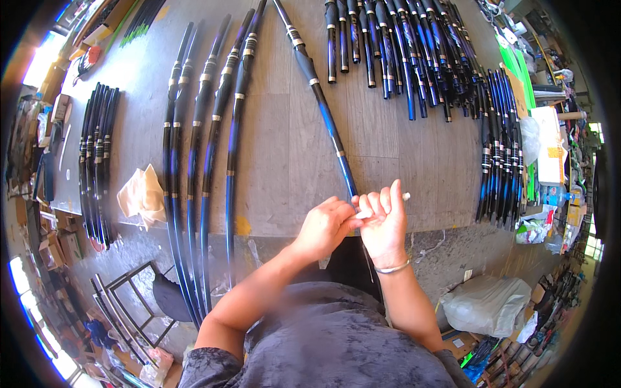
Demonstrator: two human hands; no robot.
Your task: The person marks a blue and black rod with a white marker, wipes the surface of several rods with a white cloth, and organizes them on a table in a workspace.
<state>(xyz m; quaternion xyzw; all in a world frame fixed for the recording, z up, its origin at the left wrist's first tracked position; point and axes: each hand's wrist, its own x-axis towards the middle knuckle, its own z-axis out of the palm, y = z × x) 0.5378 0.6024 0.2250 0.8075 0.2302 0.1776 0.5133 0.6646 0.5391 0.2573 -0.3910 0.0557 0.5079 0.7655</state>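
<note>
My left hand (pixel 325 225) and my right hand (pixel 384 227) meet at the table's near edge. The right hand, palm turned up, has its fingers curled round a slim white stick-like thing (pixel 406 196), whose tip pokes out on the right. With its fingers closed, my left hand pinches at the other white end (pixel 365 214); what exactly it grips is partly hidden. A blue-black fishing rod (pixel 327 123) with silver bands slants down the table, its near end reaching the fingers. Whether either hand touches the rod I cannot tell.
Several long rods (pixel 234 139) lie left of centre, overhanging the near edge. A cream cloth (pixel 141 196) and a rod bundle (pixel 98 152) are farther left. More rods (pixel 414 55) crowd the back right, with another bundle (pixel 499 152) at right. A plastic-wrapped bag (pixel 486 305) sits below.
</note>
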